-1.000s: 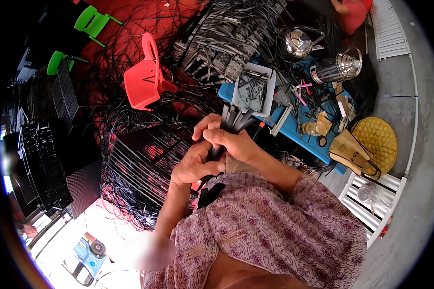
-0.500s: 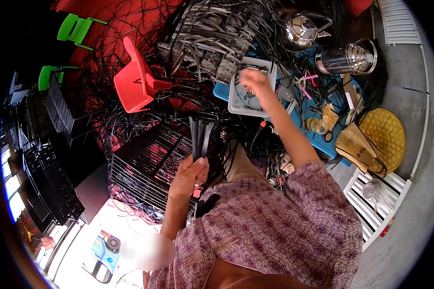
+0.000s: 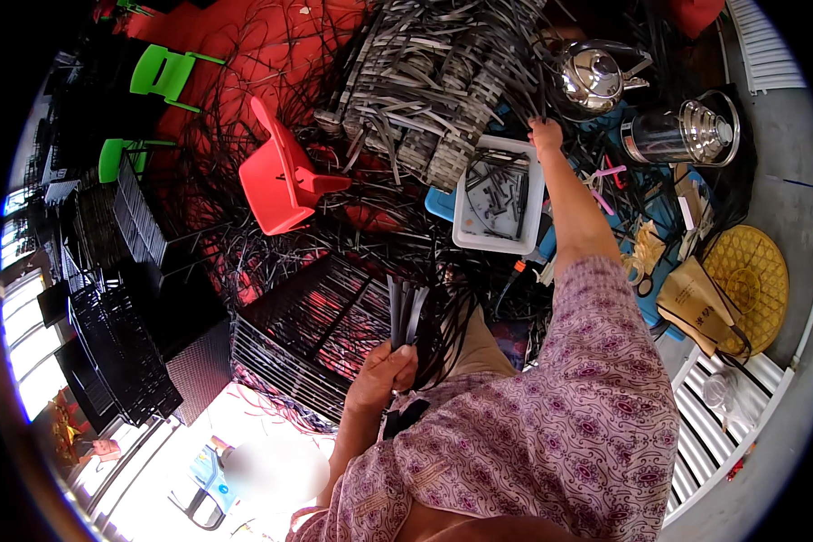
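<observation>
While left fingers [image 3: 390, 363] clasp flat, ribbonlike grey strips [image 3: 396, 312], right fingers' [image 3: 542, 132] grip is unclear.

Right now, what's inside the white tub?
Dark pieces, short and long, lie in the tub. Part of it shows bare; anything under the pieces is covered.

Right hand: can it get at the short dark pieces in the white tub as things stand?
Likely yes. The right hand is by the far right corner of the open-topped white tub, and nothing seems to cover the short dark pieces. Whether its grip is free, I can't tell.
</observation>
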